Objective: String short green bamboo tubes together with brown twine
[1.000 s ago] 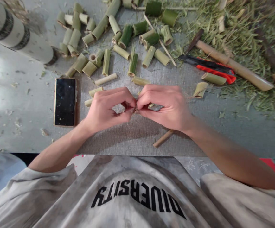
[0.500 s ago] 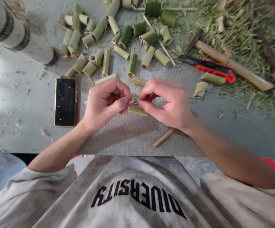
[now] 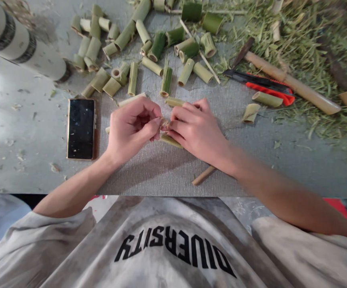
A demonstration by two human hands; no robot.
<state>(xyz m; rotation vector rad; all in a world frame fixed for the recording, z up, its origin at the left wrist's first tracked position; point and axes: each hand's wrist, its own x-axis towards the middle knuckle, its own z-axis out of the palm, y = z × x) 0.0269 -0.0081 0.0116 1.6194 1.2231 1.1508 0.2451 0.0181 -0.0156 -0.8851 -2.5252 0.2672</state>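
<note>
Between thumb and fingers, my left hand (image 3: 134, 126) pinches a small pale brown piece (image 3: 163, 123), mostly hidden; its kind I cannot make out. My right hand (image 3: 196, 130) meets it from the other side, back of the hand upward, fingertips closed at the same small piece. Whether the right fingers hold part of it or only touch it is hidden. Just below the fingertips a green bamboo piece (image 3: 171, 140) lies on the table, partly covered by my right hand. Another bamboo tube (image 3: 174, 102) lies just beyond the hands.
Cut bamboo tubes (image 3: 125, 35) lie scattered across the back. At right are a hammer (image 3: 293, 82), a red and black utility knife (image 3: 269, 86) and heaped green shavings (image 3: 308, 32). A phone (image 3: 81, 129) lies left. A brown stick (image 3: 203, 175) rests near the front edge.
My right hand has turned over from a side-on pinch to back-upward and shifted slightly left, closing on the small piece. The left hand keeps its pinch, nearly still.
</note>
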